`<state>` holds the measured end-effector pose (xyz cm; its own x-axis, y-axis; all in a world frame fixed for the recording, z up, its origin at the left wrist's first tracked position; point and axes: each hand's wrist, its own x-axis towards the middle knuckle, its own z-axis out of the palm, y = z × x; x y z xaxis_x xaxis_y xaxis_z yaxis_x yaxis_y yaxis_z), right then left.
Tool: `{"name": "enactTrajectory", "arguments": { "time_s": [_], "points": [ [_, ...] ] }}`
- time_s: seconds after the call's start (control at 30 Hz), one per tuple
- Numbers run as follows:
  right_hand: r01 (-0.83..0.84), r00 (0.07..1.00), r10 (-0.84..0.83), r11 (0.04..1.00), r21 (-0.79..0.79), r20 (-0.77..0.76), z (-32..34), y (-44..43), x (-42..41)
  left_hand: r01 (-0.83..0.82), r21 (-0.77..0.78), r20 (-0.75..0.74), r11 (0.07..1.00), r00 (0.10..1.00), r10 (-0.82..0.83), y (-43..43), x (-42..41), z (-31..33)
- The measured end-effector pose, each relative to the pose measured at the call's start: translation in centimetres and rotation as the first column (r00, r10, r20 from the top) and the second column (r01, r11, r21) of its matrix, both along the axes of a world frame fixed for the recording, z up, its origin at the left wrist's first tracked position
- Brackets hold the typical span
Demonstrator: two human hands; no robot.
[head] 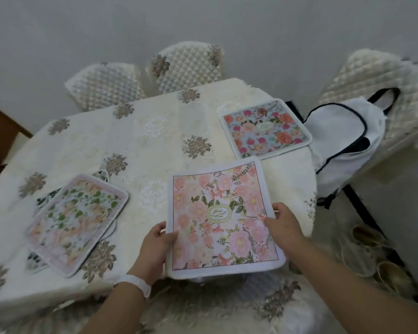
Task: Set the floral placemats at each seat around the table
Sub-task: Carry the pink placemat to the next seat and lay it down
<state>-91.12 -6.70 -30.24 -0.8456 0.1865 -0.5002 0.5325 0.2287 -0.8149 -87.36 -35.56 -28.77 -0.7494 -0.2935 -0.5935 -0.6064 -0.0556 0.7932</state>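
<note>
Step now: setting pink placemat (217, 213) at near seat, btm centre. Left hand (155, 242) & right hand (282, 225) each pinch a side edge, grip closed on it. Next, prob.: lay flat, square to surface (143, 131) edge, then take from stack (75, 220), lower left. Blue placemat (266, 128), upper right, lies flat. Soft rectangles, rounded corners, white trim.

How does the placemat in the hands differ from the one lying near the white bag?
The pink placemat shows pale pink blooms; the blue placemat shows red and orange flowers on light blue. The pink placemat is gripped at its side edges by the left hand and right hand; the blue placemat lies flat on the table, untouched. Both have white borders and a central oval label.
</note>
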Motion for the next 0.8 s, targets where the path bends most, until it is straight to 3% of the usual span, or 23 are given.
{"name": "enactTrajectory", "arguments": {
  "time_s": [0.13, 0.27, 0.4, 0.6, 0.8],
  "points": [
    [-0.103, 0.993, 0.102, 0.995, 0.017, 0.054, -1.6, -0.5, -1.3, -0.111, 0.036, 0.083, 0.993, 0.991, 0.107, 0.3, 1.2, -2.8],
    [-0.092, 0.991, 0.090, 0.996, 0.014, 0.095, -3.3, -1.0, -2.1, -0.152, 0.051, 0.116, 0.987, 0.983, 0.145, -0.4, 0.9, -4.6],
    [-0.002, 0.992, 0.003, 1.000, -0.003, 0.124, -4.7, -1.3, -2.6, -0.169, 0.049, 0.131, 0.984, 0.978, 0.161, -0.5, 0.8, -6.0],
    [0.233, 0.963, -0.214, 0.967, -0.106, 0.162, -5.5, -2.4, -3.1, -0.232, 0.198, 0.141, 0.952, 0.968, 0.207, 1.1, 1.4, -7.1],
    [0.238, 0.947, -0.183, 0.952, -0.194, 0.266, -7.3, -5.7, -0.6, -0.243, 0.219, 0.085, 0.945, 0.970, 0.229, 3.8, 0.0, -8.1]
  ]
}}
